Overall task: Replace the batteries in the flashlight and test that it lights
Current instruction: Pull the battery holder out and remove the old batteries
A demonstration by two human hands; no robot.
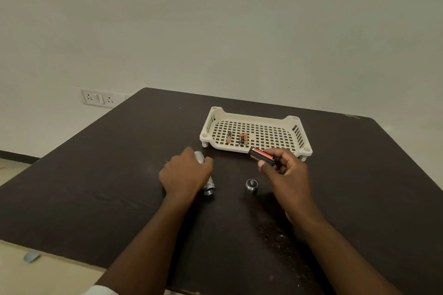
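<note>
Your left hand (184,176) lies over the silver flashlight body (209,188) on the dark tabletop (96,187), fingers curled round it; its open end points toward you. Your right hand (286,170) pinches a black battery holder (261,155) loaded with orange-and-black cells, raised just in front of the cream slotted tray (254,118). The flashlight's end cap (251,185) stands on the tabletop between your hands. Three loose batteries (242,139) lie inside the tray. A wall socket plate (99,98) sits behind the tabletop's far left corner.
</note>
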